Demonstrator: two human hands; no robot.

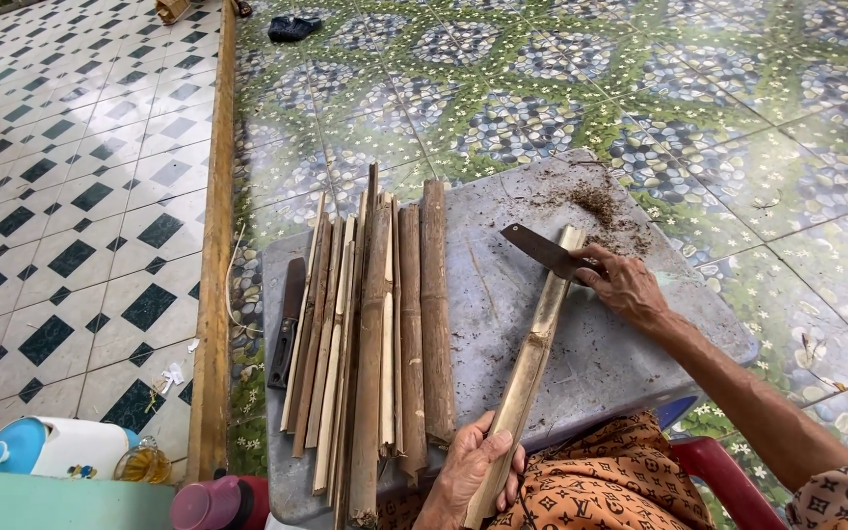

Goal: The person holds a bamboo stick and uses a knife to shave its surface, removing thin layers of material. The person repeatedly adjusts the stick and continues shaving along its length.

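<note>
Centrally, bamboo strip point(532, 353): laid slantwise on the grey slab point(503, 285), near end at the lap, far end under the blade.
Left hand point(473, 469): fingers closed round the near end of the bamboo strip; wrist low, just over the patterned cloth point(601, 481).
Right hand point(625, 285): clamped on the handle of a knife point(542, 250); flat dark blade set against the strip's far end; forearm stretched out from lower right.
Split pieces point(375, 334): a row of bamboo lengths laid side by side left of the strip, well clear of it.
Second knife point(289, 324): laid at the slab's left edge, beside the pieces, untouched.
Shavings point(601, 206): brown dust heaped on the slab beyond the blade.
Surroundings: red chair point(728, 481) at the lap; floral floor tiles point(738, 128) around; wooden beam point(216, 245) to the left.
</note>
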